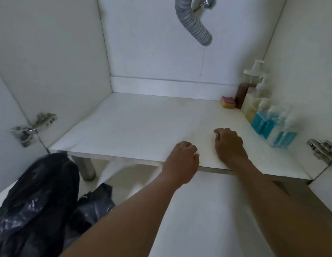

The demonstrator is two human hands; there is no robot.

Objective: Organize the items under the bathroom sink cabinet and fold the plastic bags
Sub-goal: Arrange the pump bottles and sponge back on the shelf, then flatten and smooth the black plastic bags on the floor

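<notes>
While on cabinet floor, left hand, right hand: grip curled closed, nothing visibly held.

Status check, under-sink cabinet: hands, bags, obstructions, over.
Left hand and right hand rest on cabinet floor by front edge, fingers curled, grip unclear. Black bags crumpled outside, lower left. Bottles, sponge along right side. Nothing blocking.

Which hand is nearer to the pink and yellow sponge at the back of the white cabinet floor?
Right. The right hand lies directly in front of the pink and yellow sponge; the left hand is farther forward and more to the left.
</notes>
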